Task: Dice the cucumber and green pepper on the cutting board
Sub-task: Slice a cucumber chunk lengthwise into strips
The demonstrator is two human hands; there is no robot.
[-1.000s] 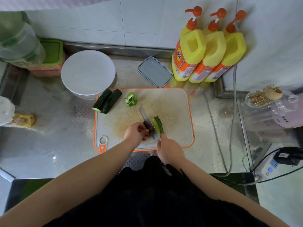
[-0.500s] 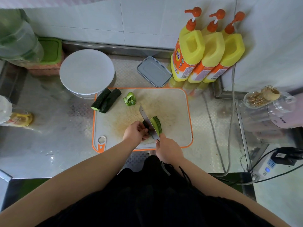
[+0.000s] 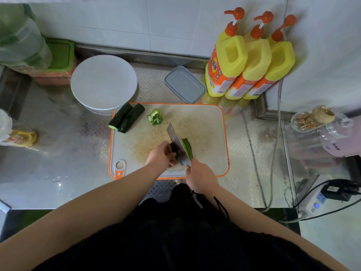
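Note:
A white cutting board with an orange rim lies on the steel counter. My right hand grips the handle of a knife whose blade stands over a dark cucumber piece. My left hand holds that piece down with curled fingers. Cut cucumber slices lean against the blade's right side. Two cucumber lengths lie at the board's far left corner, one poking over the rim. A green pepper piece sits beside them.
A white round lid on a bowl and a grey lidded box stand behind the board. Three yellow pump bottles are at the back right. A glass jar and a power strip with cables are on the right.
The knife has kept slicing the cucumber piece under my left hand; the slices beside the blade have barely shifted. Both hands stay in the same spot.

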